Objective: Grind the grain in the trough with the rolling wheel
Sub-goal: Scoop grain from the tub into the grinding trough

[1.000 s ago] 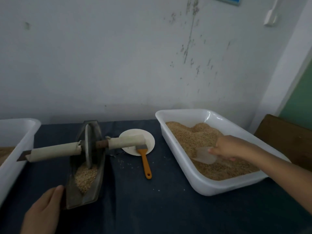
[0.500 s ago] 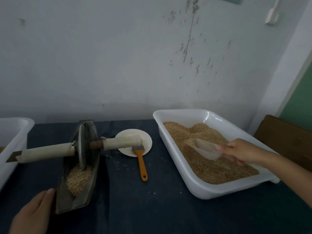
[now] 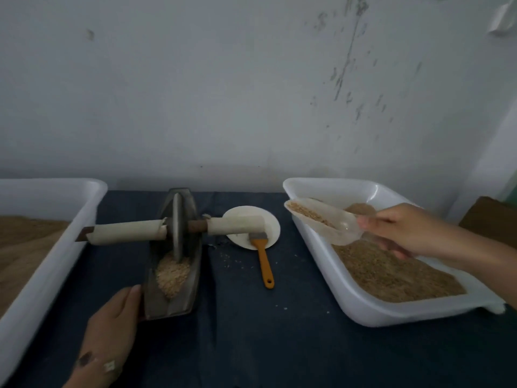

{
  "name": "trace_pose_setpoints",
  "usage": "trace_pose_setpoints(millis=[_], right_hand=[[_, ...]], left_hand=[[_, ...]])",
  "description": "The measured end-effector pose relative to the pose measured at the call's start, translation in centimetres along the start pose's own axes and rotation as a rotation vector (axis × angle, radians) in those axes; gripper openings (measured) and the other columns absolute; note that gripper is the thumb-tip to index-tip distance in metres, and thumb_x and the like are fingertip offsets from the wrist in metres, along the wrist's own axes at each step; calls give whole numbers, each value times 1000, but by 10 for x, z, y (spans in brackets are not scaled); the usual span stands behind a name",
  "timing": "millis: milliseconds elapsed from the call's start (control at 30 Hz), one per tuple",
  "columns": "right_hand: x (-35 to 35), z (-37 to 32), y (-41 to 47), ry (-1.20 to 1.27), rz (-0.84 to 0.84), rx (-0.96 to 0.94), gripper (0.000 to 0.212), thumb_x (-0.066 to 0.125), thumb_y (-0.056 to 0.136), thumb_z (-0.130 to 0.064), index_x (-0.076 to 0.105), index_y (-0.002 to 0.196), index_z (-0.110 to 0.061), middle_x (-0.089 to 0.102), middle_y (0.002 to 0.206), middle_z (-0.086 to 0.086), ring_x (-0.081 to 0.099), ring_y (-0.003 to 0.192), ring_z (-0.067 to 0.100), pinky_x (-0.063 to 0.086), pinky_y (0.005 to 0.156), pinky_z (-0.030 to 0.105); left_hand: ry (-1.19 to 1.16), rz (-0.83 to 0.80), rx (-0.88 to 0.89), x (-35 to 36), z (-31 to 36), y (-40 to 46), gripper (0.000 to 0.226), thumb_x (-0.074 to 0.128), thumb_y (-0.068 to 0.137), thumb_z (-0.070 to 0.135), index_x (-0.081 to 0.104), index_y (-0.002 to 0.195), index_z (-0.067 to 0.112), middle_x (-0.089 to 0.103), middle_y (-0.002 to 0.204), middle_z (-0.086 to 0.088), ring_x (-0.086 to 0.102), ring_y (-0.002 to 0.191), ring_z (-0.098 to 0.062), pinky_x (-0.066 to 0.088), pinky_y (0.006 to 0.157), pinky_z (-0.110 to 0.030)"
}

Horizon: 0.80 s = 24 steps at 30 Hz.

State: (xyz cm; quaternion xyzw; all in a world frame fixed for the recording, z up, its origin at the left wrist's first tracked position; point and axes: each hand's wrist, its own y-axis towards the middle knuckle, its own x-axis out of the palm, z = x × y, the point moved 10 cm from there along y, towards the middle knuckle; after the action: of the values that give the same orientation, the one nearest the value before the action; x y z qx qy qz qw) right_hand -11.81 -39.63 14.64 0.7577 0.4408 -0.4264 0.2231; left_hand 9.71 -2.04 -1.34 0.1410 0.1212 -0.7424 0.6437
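Held a clear scoop [image 3: 327,224] of grain in right-hand fingers [image 3: 375,219], raised over the right tub's [image 3: 363,309] rim. Rested left hand [image 3: 112,323], fingers straight, against the trough [image 3: 193,275] on the tabletop [image 3: 251,331]; wheel [image 3: 177,225] upright inside, over the grain pile [image 3: 172,275]. Risk, probably: grain spilled between tub and trough if tilted; narrow trough easily missed or overfilled.
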Motion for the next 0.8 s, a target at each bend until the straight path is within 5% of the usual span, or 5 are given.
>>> trace_pose_setpoints(millis=[100,233,433,567,800], right_hand=[[32,-46,7,-42,-105,-102,56,45,66,-76,61,56,-22,55,47,-2,47,40,11,43,49,23],[80,-100,18,-95,-233,-223,49,43,67,-76,63,58,-32,57,49,-8,48,39,6,39,44,13],[126,-157,41,-451,-320,-324,64,45,83,-68,62,71,-7,61,59,4,50,40,7,40,47,16],[129,-192,48,-745,-296,-389,56,45,88,-63,48,58,-15,52,53,1,43,42,9,35,51,23],[141,-223,49,-958,-349,-390,54,46,90,-60,55,68,-11,67,70,10,49,50,13,34,49,21]], left_hand=[[-16,-18,64,2,-2,-1,31,44,100,26,63,76,27,62,81,9,54,76,-7,37,71,-30],[-12,-11,57,3,-5,2,32,41,100,27,64,78,20,63,80,4,57,76,-10,38,65,-16],[-42,-2,52,-1,-11,2,36,41,100,30,64,79,10,64,78,-6,58,73,-17,42,66,-27],[-46,-13,83,-1,-8,2,38,41,100,28,61,78,5,62,77,-11,56,70,-22,41,64,-32],[-78,-9,90,-3,-7,2,38,41,99,29,62,81,2,62,78,-13,55,69,-21,40,63,-32]])
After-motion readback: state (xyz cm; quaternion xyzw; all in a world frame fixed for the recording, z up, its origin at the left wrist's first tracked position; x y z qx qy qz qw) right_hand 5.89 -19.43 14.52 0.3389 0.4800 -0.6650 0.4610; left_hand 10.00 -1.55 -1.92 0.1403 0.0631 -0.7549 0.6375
